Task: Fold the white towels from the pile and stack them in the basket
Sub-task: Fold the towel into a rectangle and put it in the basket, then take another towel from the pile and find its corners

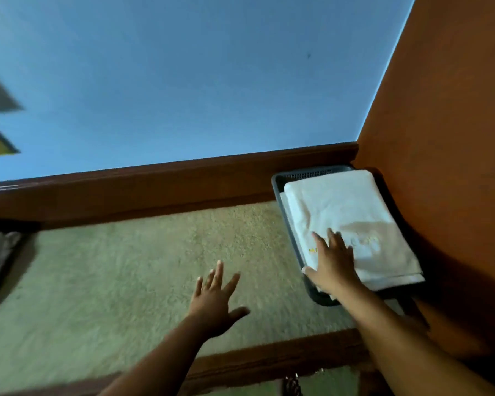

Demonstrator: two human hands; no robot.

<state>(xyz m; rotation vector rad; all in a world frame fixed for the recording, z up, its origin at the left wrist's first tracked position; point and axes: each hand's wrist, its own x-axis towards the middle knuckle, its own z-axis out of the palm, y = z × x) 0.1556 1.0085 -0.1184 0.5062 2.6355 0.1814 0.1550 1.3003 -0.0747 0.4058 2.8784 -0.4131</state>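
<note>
under the right hand [330, 264] lies the folded towel [352, 218], basketed.

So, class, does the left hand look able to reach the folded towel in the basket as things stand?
Probably yes. Only carpet lies between the left hand and the basket; the right hand rests on the towel near its front corner, the rest uncovered.

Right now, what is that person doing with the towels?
A person is stacking folded white towels in a dark grey basket that sits against the orange wall. Their right hand lies flat on the top towel, pressing it down; the edge of another towel shows underneath. Their left hand is spread open above the beige surface, holding nothing.
</note>
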